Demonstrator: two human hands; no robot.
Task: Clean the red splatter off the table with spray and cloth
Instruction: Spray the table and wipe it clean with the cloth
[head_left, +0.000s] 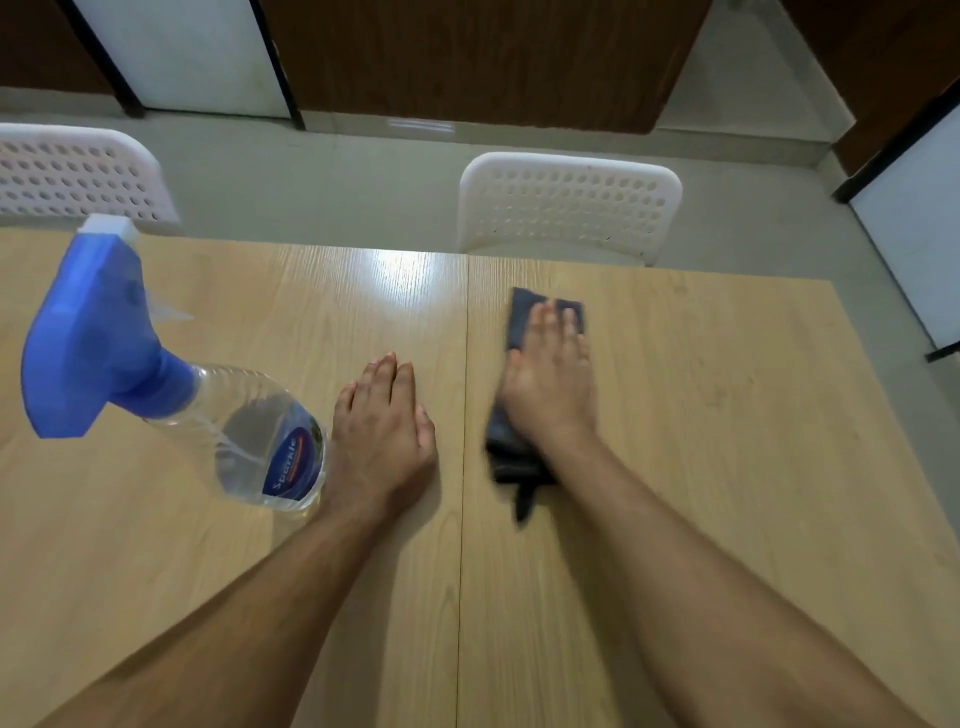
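The right hand (550, 384) lies flat on a dark cloth (519, 322), its fingers straight and pressing the cloth down onto the tabletop (727, 441), just right of the seam that runs between the two wooden panels. The cloth shows beyond the fingertips and again bunched under the wrist (both hand and cloth are blurred, so the folds are hard to read). The left hand (382, 426) rests palm down on the tabletop left of the seam, fingers straight and together, grasping nothing. Just beside its outer edge stands the spray bottle (260, 441), clear with a blue label and a blue trigger head (88, 338) with a white nozzle; whether the hand touches the bottle I cannot tell. No red splatter is plain on the wood; a faint smudge may lie right of the cloth. Two white perforated chairs (569, 208) stand at the far edge, on a grey floor.
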